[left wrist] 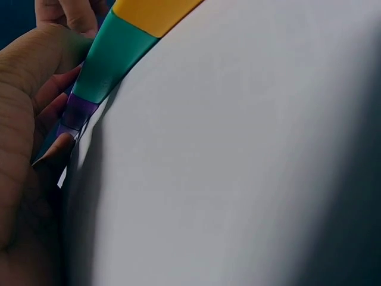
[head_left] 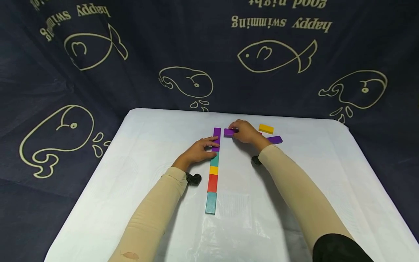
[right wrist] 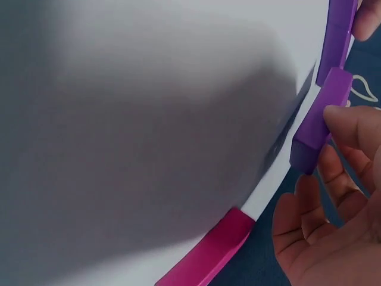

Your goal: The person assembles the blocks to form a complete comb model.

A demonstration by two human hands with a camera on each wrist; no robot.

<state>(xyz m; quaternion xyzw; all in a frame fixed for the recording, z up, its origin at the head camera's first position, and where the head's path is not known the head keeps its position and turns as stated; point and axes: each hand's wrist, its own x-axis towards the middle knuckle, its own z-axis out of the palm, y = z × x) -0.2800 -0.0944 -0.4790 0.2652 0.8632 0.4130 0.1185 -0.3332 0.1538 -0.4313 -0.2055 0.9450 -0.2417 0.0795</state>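
Observation:
A single-file row of blocks runs up the table, from a light-blue block [head_left: 211, 203] at the near end through red [head_left: 212, 183], yellow [head_left: 214, 170] and teal [head_left: 214, 160] to purple [head_left: 217, 131] at the far end. My left hand [head_left: 198, 150] rests on the row's far part, fingers stretched over the purple and thumb by the teal block. My right hand [head_left: 245, 131] pinches a loose purple block [right wrist: 321, 119] between thumb and fingers. This block lies crosswise, just right of the row's far end.
Right of my right hand are a yellow block [head_left: 266, 128] and another purple block [head_left: 275, 139]. A pink block [right wrist: 208, 250] is mostly hidden behind that hand in the head view. Dark fabric with fish drawings [head_left: 278, 56] hangs beyond the white table's [head_left: 157, 131] far edge.

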